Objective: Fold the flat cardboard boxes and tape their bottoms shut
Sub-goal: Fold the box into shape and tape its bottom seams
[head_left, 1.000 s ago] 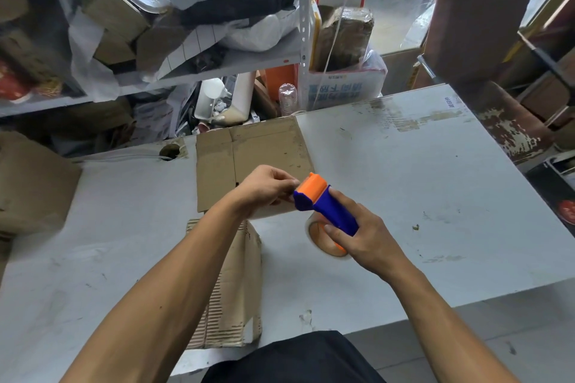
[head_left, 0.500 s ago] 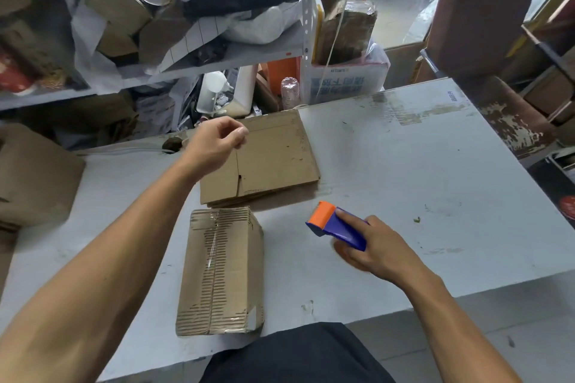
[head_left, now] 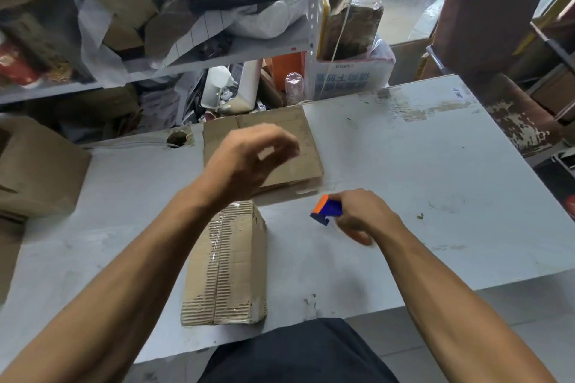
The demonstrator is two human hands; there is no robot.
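Now my left hand [head_left: 249, 162] hangs loose and holds nothing, just above the flat boxes [head_left: 264, 149] at the back of the counter [head_left: 435, 190]. My right hand [head_left: 362, 216] has its grip around the tape tool [head_left: 326, 211]. The cardboard looks light and stiff, so I think an edge is the best place to grab.

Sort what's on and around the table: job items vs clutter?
Job items:
- taped box, near edge of table
- flat cardboard stack, under the raised left hand
- tape dispenser, gripped by right hand

Just lying about:
- printed carton behind the table
- plastic bottle
- shelf piled with bags and cardboard
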